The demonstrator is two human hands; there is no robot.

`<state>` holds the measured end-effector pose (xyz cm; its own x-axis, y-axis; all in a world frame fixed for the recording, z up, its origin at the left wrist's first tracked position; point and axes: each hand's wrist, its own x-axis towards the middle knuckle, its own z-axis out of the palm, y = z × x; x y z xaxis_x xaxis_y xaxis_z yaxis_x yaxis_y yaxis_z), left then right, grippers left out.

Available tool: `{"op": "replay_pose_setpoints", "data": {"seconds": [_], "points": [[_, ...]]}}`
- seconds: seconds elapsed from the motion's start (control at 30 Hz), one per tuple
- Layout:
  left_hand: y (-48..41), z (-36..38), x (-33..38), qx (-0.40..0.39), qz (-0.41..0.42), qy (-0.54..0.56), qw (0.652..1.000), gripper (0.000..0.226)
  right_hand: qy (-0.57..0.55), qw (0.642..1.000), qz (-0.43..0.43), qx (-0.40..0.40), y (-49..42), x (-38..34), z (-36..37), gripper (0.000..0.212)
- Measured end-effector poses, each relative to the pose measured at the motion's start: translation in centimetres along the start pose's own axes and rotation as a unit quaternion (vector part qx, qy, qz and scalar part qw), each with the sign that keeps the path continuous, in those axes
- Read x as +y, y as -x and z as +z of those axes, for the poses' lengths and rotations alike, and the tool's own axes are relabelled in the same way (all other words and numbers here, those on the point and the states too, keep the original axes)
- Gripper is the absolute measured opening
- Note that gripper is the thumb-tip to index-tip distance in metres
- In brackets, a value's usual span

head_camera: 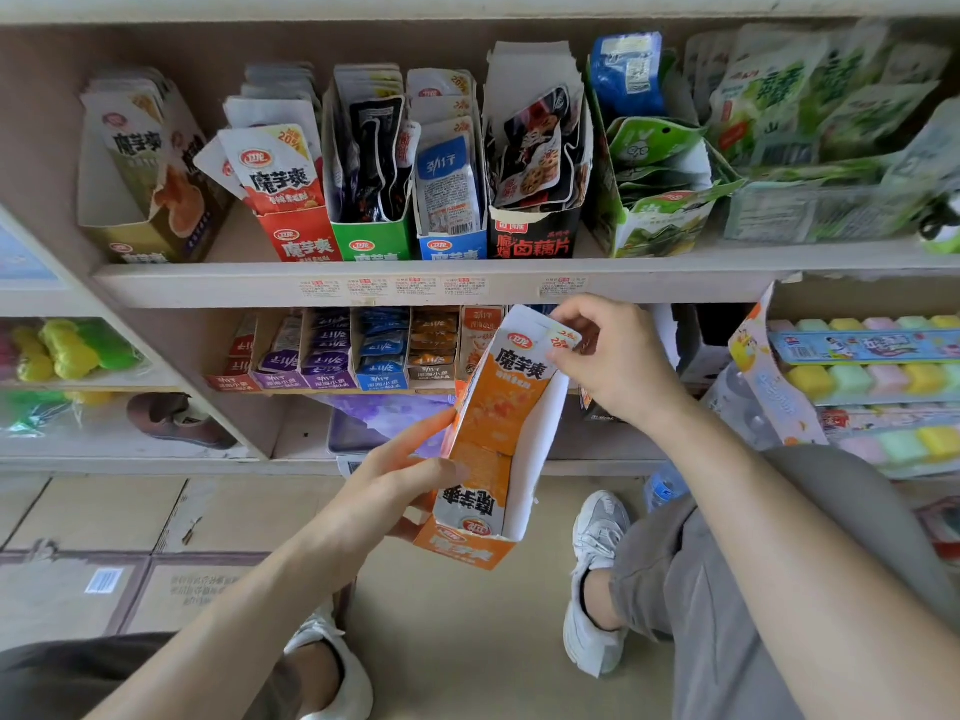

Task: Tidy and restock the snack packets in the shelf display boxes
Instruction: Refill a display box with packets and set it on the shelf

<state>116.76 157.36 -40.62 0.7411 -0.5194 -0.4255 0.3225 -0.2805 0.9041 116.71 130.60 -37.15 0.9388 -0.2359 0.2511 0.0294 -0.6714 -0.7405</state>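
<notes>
An orange display box (470,545) is held in mid-air in front of the lower shelf, tilted with its open top facing me. My left hand (400,475) grips the box's left side near its bottom. My right hand (605,356) pinches the top corner of an orange and white snack packet (511,387) that stands in the box. On the upper shelf (467,283) stand a yellow box (150,200), a red box (296,236), a green box (371,241), a blue box (449,241) and a black box (535,236), each holding packets.
Green packets in torn green boxes (660,220) fill the upper shelf's right side. The lower shelf holds a row of small snack boxes (332,366). Trays of pastel sweets (883,376) stand at right. Flattened cardboard (104,553) covers the floor by my feet.
</notes>
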Motion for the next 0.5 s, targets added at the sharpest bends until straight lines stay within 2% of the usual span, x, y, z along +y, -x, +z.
{"op": "replay_pose_setpoints", "data": {"seconds": [0.13, 0.27, 0.4, 0.47, 0.5], "points": [[-0.3, 0.0, -0.2, 0.006, 0.007, 0.007, 1.000, 0.059, -0.010, 0.998, 0.001, 0.064, 0.0, 0.1, 0.3, 0.015], [-0.2, 0.1, -0.3, 0.009, 0.006, 0.022, 1.000, 0.062, 0.012, 0.995, -0.012, 0.101, 0.1, 0.0, 1.0, 0.013], [-0.2, -0.1, -0.4, 0.009, 0.011, 0.036, 0.999, 0.065, -0.014, 0.999, 0.019, 0.041, 0.3, 0.0, 1.7, 0.027], [-0.1, -0.1, -0.3, 0.008, 0.014, 0.036, 0.999, 0.069, -0.116, 0.989, 0.088, -0.006, 0.7, -0.1, 2.2, 0.041], [0.0, -0.1, 0.0, 0.003, 0.019, 0.037, 0.999, 0.070, -0.190, 0.972, 0.135, -0.028, 1.1, -0.2, 2.4, 0.045]]}}
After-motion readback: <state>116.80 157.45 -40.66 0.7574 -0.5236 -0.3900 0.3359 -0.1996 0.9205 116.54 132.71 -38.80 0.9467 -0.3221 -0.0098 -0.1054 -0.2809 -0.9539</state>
